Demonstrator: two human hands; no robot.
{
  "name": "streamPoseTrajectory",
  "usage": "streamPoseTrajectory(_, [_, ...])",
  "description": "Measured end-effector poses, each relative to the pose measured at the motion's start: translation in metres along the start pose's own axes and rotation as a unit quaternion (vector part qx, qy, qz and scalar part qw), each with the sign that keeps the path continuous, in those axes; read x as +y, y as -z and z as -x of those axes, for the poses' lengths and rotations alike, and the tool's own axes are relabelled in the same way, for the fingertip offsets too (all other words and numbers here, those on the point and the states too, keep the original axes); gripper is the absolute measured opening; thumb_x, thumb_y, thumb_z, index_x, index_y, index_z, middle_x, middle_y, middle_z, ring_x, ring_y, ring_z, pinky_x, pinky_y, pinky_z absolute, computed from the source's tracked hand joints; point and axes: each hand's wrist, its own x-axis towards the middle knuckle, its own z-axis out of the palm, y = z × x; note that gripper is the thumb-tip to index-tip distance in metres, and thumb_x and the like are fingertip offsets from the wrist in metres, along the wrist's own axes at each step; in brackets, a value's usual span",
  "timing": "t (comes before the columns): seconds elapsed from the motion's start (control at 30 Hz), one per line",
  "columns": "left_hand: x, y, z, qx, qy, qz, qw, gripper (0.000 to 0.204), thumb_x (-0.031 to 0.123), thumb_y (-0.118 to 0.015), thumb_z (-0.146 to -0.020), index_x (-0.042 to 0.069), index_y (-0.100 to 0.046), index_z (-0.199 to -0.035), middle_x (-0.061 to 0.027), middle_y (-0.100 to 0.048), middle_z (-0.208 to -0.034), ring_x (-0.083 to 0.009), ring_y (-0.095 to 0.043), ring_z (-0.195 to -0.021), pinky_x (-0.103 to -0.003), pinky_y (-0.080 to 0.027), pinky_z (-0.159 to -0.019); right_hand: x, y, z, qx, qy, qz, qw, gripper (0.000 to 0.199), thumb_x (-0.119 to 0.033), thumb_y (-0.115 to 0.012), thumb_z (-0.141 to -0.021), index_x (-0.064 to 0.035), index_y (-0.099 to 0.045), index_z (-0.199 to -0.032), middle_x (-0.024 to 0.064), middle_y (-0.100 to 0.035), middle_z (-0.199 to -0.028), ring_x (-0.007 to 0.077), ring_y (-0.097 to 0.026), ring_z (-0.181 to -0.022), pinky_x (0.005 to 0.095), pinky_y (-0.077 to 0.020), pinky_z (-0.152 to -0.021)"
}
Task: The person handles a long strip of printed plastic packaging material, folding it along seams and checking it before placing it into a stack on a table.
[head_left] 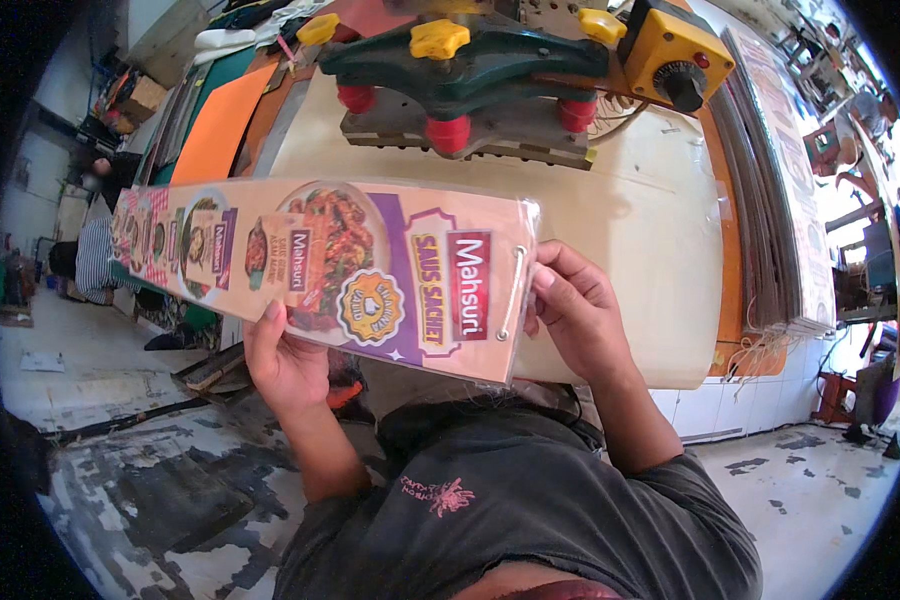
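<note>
A long printed board [410, 225] in clear plastic, with food pictures on a peach and purple ground, lies across both my hands above the table's near edge. My left hand [288, 365] grips its lower long edge, thumb on the printed face and the other fingers hidden behind. At the board's right end, my right hand [575, 305] pinches the edge beside two metal eyelets. A pale cord [515, 290] runs between those eyelets. The board's far left end reaches out past the table.
A dark green press [490, 70] with yellow knobs and red feet stands behind the board, a yellow control box [675, 60] on its right. Stacked printed boards [785, 190] stand at the right. An orange sheet [225, 120] lies at the left; another person [95, 255] is beyond it.
</note>
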Motion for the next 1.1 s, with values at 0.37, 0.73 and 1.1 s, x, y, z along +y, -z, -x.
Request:
streamPoseTrajectory(0.37, [-0.004, 0.0, 0.003, -0.002, -0.026, -0.025, 0.999, 0.053, 0.003, -0.051, -0.098, -0.008, -0.038, -0.149, -0.0246, -0.058, -0.137, -0.0307, -0.068, -0.115, -0.048, -0.066, -0.086, -0.011, -0.013, -0.002, 0.048, 0.07, 0.068, 0.994, 0.031, -0.024, -0.059, -0.106, 0.0013, -0.061, -0.124, 0.0063, -0.068, -0.111, 0.0102, -0.061, -0.079, 0.0264, -0.0498, -0.07])
streamPoseTrajectory(0.73, [-0.011, -0.002, 0.013, -0.014, -0.035, -0.033, 0.999, 0.058, 0.0, -0.052, -0.096, -0.009, -0.033, -0.15, -0.0252, -0.055, -0.14, -0.0317, -0.065, -0.121, -0.047, -0.061, -0.097, -0.024, -0.019, -0.007, 0.102, 0.046, 0.109, 0.988, 0.026, -0.031, -0.061, -0.105, -0.0048, -0.062, -0.104, -0.0021, -0.06, -0.076, 0.0061, -0.055, -0.064, 0.0222, -0.0412, -0.056])
streamPoseTrajectory(1.1, [-0.019, 0.004, 0.017, -0.029, -0.008, -0.03, 0.999, 0.05, -0.001, -0.058, -0.095, -0.009, -0.045, -0.143, -0.0225, -0.063, -0.131, -0.0279, -0.068, -0.115, -0.043, -0.061, -0.094, -0.024, -0.007, -0.011, 0.116, 0.025, 0.035, 0.992, 0.02, -0.026, -0.062, -0.102, -0.0076, -0.06, -0.094, -0.0035, -0.055, -0.071, 0.006, -0.049, -0.057, 0.0224, -0.0361, -0.049])
